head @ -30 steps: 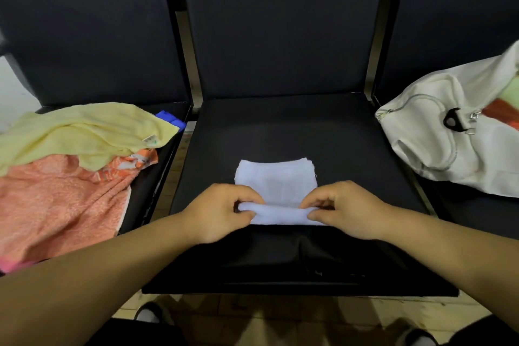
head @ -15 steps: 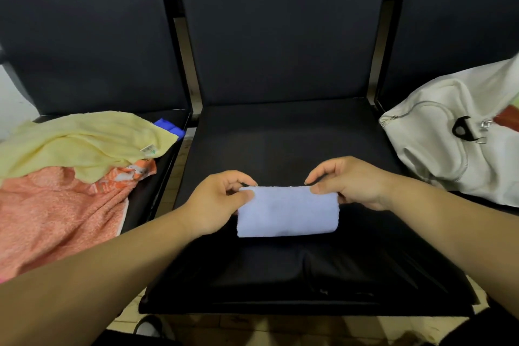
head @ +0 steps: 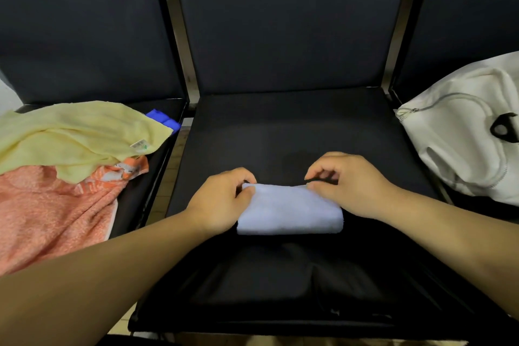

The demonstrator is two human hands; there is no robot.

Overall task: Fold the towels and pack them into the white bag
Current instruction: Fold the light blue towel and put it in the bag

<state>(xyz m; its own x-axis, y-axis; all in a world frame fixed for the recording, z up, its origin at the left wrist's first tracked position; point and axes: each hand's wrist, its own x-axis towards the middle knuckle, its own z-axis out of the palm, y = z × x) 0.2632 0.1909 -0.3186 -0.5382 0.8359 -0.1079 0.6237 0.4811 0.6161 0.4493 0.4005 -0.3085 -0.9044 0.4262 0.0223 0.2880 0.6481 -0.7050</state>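
1. Head view: a folded pale blue towel (head: 289, 211) lies on the black middle seat (head: 295, 132), toward its 6 o'clock edge.
2. The left hand (head: 222, 199) pinches the towel's 10 o'clock corner, fingers curled tight.
3. The right hand (head: 348, 185) has its thumb on the 2 o'clock corner with the fingers curled close above; it seems to pinch the edge, though the grip is partly hidden.
4. At 3 o'clock the white bag (head: 463, 143) slumps on the next seat, well apart from the towel.
5. At 9 o'clock a yellow towel (head: 70, 135) lies over an orange towel (head: 50, 205).
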